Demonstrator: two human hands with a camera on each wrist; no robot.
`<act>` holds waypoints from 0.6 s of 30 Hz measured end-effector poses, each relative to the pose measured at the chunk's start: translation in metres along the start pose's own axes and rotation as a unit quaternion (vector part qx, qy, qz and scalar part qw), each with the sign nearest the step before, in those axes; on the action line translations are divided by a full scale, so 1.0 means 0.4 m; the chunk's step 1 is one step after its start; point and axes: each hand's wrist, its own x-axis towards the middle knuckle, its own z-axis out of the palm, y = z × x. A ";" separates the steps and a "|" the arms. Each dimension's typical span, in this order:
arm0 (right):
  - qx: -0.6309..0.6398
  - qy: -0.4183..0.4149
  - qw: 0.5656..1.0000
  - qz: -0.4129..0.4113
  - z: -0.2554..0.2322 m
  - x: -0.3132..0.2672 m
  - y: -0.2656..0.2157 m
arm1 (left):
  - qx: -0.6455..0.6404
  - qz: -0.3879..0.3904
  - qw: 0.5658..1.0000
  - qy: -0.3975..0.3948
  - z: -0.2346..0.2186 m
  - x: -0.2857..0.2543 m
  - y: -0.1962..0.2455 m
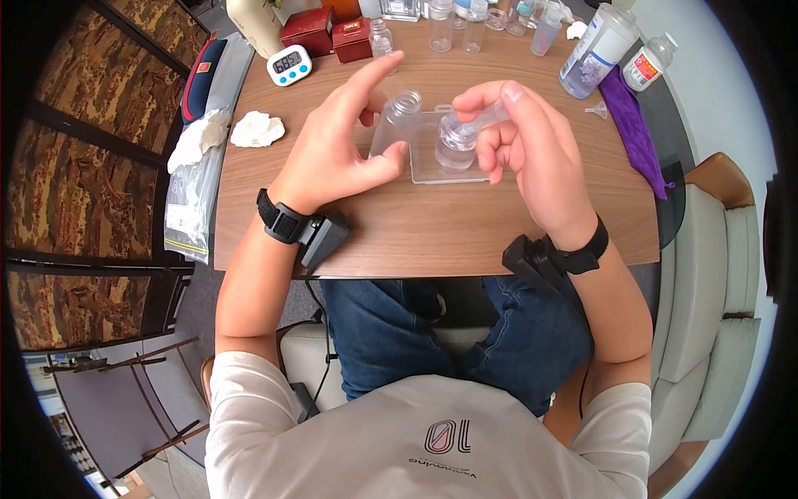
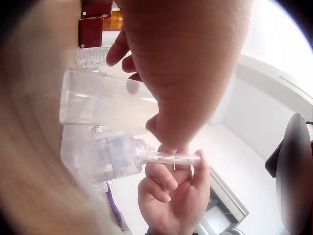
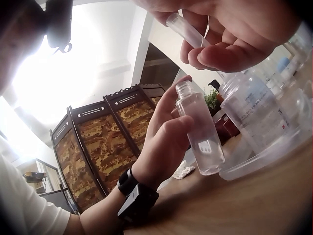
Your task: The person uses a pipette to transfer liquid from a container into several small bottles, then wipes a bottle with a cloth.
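My left hand holds a slim translucent bottle between thumb and fingers, the index finger stretched away from it. The bottle's threaded neck is uncapped, and it leans slightly in the right wrist view. Beside it, a wider clear bottle with a printed label and some liquid stands in a shallow clear tray. My right hand holds a clear plastic tube with thumb and fingers. The tube's lower end is at the wider bottle's mouth, its upper end against my thumb.
A white timer, crumpled tissue and red boxes lie at the left and back. Several small bottles line the far edge. At the right are a large labelled bottle, a small funnel and purple cloth.
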 end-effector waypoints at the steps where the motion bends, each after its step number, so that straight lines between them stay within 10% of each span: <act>1: 0.003 0.003 1.000 0.005 -0.002 0.001 -0.001 | 0.010 -0.009 0.999 -0.030 -0.001 0.000 0.002; 9: 0.010 0.028 0.999 -0.016 -0.004 -0.012 -0.012 | -0.014 -0.017 0.999 -0.039 0.010 0.001 0.005; 18: 0.124 0.067 0.961 -0.237 -0.084 -0.024 -0.070 | -0.036 -0.027 0.998 -0.054 0.013 -0.001 0.007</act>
